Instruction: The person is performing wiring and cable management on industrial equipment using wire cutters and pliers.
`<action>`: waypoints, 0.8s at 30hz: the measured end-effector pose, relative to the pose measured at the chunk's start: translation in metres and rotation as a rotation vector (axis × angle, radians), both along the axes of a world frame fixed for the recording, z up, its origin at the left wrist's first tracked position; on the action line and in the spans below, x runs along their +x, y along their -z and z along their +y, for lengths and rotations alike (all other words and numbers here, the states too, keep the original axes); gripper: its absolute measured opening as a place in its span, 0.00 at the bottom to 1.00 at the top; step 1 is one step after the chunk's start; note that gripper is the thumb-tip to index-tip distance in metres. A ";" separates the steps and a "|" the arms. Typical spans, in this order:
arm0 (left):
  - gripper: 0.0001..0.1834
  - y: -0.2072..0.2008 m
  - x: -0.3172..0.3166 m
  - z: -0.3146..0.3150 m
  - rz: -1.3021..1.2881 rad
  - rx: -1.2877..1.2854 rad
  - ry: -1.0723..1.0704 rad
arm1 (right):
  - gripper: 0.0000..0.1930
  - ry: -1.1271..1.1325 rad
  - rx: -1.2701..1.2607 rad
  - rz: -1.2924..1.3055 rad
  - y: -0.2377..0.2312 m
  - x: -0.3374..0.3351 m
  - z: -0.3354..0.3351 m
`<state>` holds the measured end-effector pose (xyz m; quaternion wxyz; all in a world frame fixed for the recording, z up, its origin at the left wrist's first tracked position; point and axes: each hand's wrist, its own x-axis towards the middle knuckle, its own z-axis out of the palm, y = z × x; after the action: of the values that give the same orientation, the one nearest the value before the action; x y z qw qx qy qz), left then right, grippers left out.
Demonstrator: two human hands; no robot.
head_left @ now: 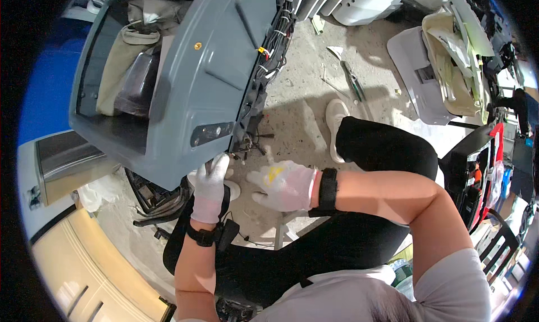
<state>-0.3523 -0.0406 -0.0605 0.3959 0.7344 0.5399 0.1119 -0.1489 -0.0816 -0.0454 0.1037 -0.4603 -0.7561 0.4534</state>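
A large grey plastic housing (208,91) stands tilted before me. Its hollow left side holds beige cloth (120,63) and a piece wrapped in clear plastic (137,83). My left hand (209,190), in a white and pink glove, is at the housing's lower corner, fingers apart and reaching up to its edge. To the right of it my right hand (283,186), gloved alike, hovers by the lower end of the wiring, thumb apart from the fingers and nothing visible in them. A dark wire harness (275,41) with white ties runs down the housing's right edge.
A screwdriver-like tool with a green and black handle (352,81) lies on the grey floor (303,119). Cream and white plastic parts (412,69) are stacked at the far right. A cream panel (92,266) stands at lower left, black parts (151,193) beside it.
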 end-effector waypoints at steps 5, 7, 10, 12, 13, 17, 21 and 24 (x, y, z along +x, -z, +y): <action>0.14 -0.009 0.012 -0.001 -0.842 -0.918 -0.661 | 0.15 -0.145 0.151 -0.100 -0.014 -0.001 -0.012; 0.15 -0.005 0.018 0.000 -0.872 -0.982 -0.656 | 0.14 -0.200 0.223 -0.098 -0.008 0.001 -0.013; 0.18 -0.008 0.033 -0.005 -0.662 -0.888 -0.504 | 0.15 -0.254 0.166 -0.152 -0.009 -0.001 -0.008; 0.21 -0.006 0.033 -0.011 -0.524 -0.792 -0.311 | 0.14 -0.214 0.201 -0.111 -0.003 -0.006 -0.010; 0.21 -0.006 0.035 -0.012 -0.548 -0.764 -0.337 | 0.14 -0.238 0.157 -0.108 -0.004 -0.006 -0.009; 0.26 -0.014 0.038 -0.013 -0.154 -0.524 -0.018 | 0.14 -0.315 0.106 -0.146 -0.004 -0.011 -0.006; 0.24 -0.033 0.042 -0.008 -0.101 -0.476 0.037 | 0.15 -0.309 0.209 -0.101 0.008 -0.018 -0.010; 0.23 -0.029 0.037 -0.011 -0.105 -0.395 0.026 | 0.15 -0.343 0.240 -0.125 0.000 -0.023 -0.005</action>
<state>-0.3148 -0.0514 -0.0312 0.5613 0.6426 0.5202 0.0368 -0.1714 -0.0862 -0.0451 0.0321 -0.3363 -0.8769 0.3418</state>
